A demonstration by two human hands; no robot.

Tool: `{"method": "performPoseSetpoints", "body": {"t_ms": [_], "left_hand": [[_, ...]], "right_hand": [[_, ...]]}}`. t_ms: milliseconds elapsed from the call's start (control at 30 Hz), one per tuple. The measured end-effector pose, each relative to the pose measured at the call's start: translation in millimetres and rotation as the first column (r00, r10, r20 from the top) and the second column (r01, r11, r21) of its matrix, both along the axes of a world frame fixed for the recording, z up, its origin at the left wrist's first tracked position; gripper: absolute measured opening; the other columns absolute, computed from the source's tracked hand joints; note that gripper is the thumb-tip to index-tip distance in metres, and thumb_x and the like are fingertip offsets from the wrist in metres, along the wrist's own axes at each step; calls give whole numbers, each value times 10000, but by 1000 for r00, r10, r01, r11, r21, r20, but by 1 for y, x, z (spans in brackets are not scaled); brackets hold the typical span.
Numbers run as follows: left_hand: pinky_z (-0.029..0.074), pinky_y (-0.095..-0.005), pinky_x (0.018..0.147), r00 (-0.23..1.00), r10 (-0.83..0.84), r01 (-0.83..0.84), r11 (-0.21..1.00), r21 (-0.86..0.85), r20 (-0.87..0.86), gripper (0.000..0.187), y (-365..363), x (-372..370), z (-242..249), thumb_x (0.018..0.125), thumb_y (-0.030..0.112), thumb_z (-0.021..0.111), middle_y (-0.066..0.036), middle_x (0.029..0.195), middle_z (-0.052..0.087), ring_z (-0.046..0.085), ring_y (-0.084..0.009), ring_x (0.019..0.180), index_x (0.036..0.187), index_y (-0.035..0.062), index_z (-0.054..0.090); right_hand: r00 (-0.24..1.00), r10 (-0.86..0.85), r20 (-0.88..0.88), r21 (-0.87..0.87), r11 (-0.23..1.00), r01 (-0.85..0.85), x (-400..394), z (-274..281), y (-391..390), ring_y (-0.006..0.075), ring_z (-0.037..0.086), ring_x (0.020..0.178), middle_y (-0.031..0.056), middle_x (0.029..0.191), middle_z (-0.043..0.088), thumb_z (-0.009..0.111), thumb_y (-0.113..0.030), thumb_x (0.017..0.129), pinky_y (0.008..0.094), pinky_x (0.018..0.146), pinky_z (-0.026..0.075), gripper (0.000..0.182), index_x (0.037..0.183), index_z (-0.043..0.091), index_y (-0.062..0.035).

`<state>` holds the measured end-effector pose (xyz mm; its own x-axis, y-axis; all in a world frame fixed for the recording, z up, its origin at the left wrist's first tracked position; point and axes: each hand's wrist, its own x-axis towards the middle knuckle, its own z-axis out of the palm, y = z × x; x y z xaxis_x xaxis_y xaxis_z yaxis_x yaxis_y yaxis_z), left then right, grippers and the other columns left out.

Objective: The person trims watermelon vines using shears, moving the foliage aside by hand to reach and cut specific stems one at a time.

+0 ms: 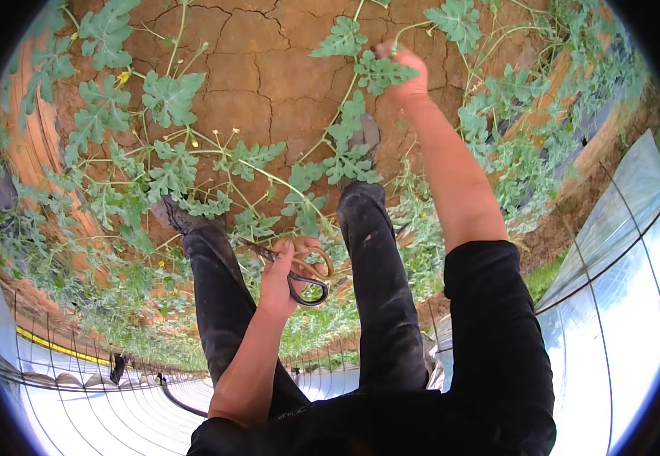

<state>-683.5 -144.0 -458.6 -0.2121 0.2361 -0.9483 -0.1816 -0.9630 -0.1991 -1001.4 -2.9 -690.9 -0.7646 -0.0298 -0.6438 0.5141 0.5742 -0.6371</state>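
Observation:
Near the middle, between my legs, my left hand (288,275) is wrapped around a pair of scissors (308,292). The scissors have large dark looped handles, and their blades point to the left. Farther forward on the right, my right hand (409,78) is low over the soil with its fingers pinched together at a curved green vine stem (409,29). A lobed leaf (383,72) partly covers that hand, so its fingertips are not fully visible. A long vine (265,176) with lobed leaves trails across the ground in front of my feet.
Cracked brown soil (261,83) lies ahead. More leafy vines (102,114), some with small yellow flowers, spread on both sides and around my shoes (185,216). Clear plastic sheeting (618,220) on thin hoops curves along the right edge.

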Motion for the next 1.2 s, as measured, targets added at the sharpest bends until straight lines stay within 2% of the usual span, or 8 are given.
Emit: {"method": "performPoseSetpoints", "body": {"t_ms": [33, 133, 367, 700, 767, 867, 967, 1200], "left_hand": [[556, -388, 772, 1000, -1, 1, 1000, -9, -7, 180, 0, 1, 0, 994, 222, 484, -156, 1103, 606, 592, -208, 1009, 975, 65, 569], [561, -392, 770, 999, 8, -9, 1000, -16, -31, 180, 0, 0, 0, 992, 221, 486, -158, 1100, 606, 595, -208, 1011, 974, 62, 568], [562, -380, 783, 999, -26, 26, 1000, -8, -42, 196, -3, -2, 0, 990, 224, 487, -157, 1107, 601, 599, -201, 1001, 950, 48, 563], [493, -414, 848, 992, -122, 122, 992, 12, 28, 245, -3, -8, 1, 1005, 295, 446, -150, 1149, 591, 531, -247, 1136, 932, 84, 545], [512, -416, 835, 995, -98, 98, 995, 8, 11, 228, -4, -8, 0, 1001, 265, 459, -150, 1131, 603, 552, -242, 1106, 935, 68, 555], [533, -418, 817, 997, -82, 82, 997, -12, 12, 211, -7, -10, 0, 996, 233, 474, -161, 1113, 607, 571, -255, 1081, 935, 50, 560], [531, -423, 815, 997, -71, 71, 997, -3, 28, 211, -11, -14, 1, 995, 229, 476, -185, 1113, 591, 570, -269, 1075, 921, 46, 551], [527, -422, 810, 995, -96, 96, 995, 5, 13, 205, -8, -11, -1, 987, 221, 491, -186, 1117, 590, 569, -259, 1057, 934, 40, 572]], "right_hand": [[783, 560, -272, 328, 819, -472, -5, -1, 15, 147, 611, 763, 83, 934, 656, 544, -176, 939, 300, 651, 501, 185, 977, 613, -9], [989, -10, 145, 287, 958, -33, -20, 31, 38, 259, 634, 801, 111, 962, 688, 569, -281, 921, 348, 729, 503, 244, 998, 665, -70], [475, 450, 757, 389, 274, -880, 29, 31, 83, 336, 629, 1020, 193, 1071, 662, 554, -456, 890, 417, 870, 495, 444, 1064, 673, -65], [854, -54, 518, 333, 932, -144, 32, 17, 139, 343, 640, 907, 175, 1051, 664, 603, -348, 863, 409, 864, 511, 355, 991, 671, -24], [161, 826, 541, 372, -63, -926, 32, 20, 164, 341, 644, 934, 172, 1044, 666, 627, -303, 844, 405, 855, 525, 342, 1041, 674, -27], [-175, 546, 819, 26, -339, -940, 37, 16, 181, 348, 634, 1009, 184, 1086, 657, 618, -274, 840, 408, 868, 522, 354, 1101, 668, -40], [433, 306, 848, 367, 249, -896, 63, -5, 211, 356, 643, 992, 202, 1046, 661, 639, -306, 809, 419, 816, 532, 357, 990, 666, 0], [514, 444, 734, 486, 186, -854, 82, -7, 227, 365, 673, 865, 213, 1094, 646, 591, -306, 860, 441, 790, 531, 321, 1011, 665, -32]]}}
